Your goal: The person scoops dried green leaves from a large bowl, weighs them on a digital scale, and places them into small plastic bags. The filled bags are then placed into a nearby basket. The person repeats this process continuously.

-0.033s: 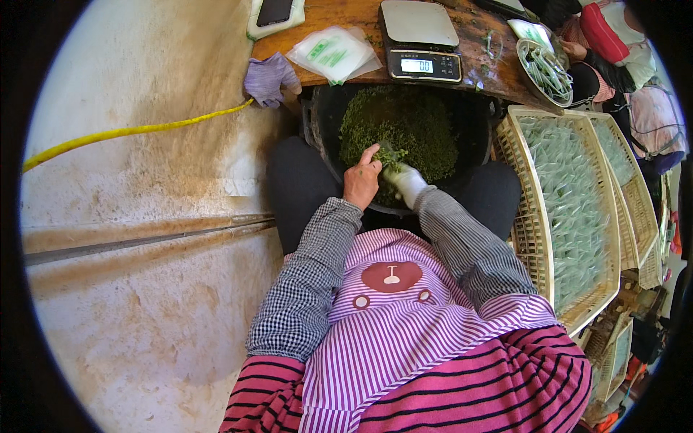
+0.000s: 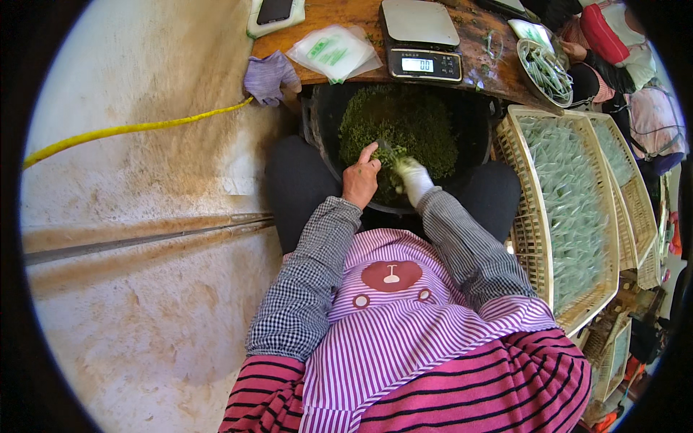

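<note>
My bare left hand [image 2: 360, 177] is over the near side of a black tub [image 2: 323, 148], fingers closed, index finger and thumb forward. At its fingertips is a clear, greyish film that looks like the edge of a plastic bag [image 2: 384, 149]. Just right of it, my right hand [image 2: 413, 178] wears a whitish glove and is smeared by motion. Green leafy sprigs [image 2: 398, 154] show at its fingertips, between the two hands. Loose small-leaved greens [image 2: 426, 133] lie deep in the tub, which sits between my knees.
Beyond the tub, a wooden table [image 2: 339, 16] bears a digital scale [image 2: 420, 36], flat plastic bags [image 2: 333, 54], a phone [image 2: 275, 10] and a bowl [image 2: 545, 72]. A purple glove [image 2: 271, 78] hangs near a yellow hose [image 2: 137, 128]. Crates [image 2: 538, 209] of filled bags stand right. Another person's hand [image 2: 575, 50] shows far right.
My right hand has drawn slightly right and toward me, away from my left fingertips, and is more blurred. My left hand has barely moved.
</note>
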A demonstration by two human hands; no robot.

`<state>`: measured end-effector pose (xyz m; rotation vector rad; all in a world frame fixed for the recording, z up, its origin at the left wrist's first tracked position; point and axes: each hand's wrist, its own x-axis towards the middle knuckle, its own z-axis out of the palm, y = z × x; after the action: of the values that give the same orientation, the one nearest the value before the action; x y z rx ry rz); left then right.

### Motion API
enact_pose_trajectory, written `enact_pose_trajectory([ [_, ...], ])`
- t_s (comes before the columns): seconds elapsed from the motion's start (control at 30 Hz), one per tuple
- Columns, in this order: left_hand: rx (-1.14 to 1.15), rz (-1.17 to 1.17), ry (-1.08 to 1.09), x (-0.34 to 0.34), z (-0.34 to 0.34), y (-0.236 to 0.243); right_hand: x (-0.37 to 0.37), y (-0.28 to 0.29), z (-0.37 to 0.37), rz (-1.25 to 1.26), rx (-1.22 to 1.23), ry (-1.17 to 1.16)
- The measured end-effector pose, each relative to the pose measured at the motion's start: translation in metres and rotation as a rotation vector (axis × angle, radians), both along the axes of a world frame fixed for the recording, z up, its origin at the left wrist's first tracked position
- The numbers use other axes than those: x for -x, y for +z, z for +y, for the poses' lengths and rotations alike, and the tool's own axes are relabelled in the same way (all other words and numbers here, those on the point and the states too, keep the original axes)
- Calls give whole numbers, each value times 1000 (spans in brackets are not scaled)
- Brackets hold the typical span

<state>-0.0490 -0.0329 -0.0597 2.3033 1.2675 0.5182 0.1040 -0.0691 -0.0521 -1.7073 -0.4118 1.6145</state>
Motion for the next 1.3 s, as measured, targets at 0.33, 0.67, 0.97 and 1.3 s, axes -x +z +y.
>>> enact_pose_trajectory([
  [0.33, -21, 119, -31, 0, -3, -9, -16, 19, 17, -400, -580, 257],
  [0.67, -52, 46, -164, 0, -3, -1, 11, 47, 12, -1379, -114, 1244],
  [0.97, -82, 38, -116, 0, -8, -3, -19, 55, 9, -1079, -416, 272],
  [1.3, -182, -400, -238, -3, -21, 57, -26, 50, 23, -1018, -630, 374],
])
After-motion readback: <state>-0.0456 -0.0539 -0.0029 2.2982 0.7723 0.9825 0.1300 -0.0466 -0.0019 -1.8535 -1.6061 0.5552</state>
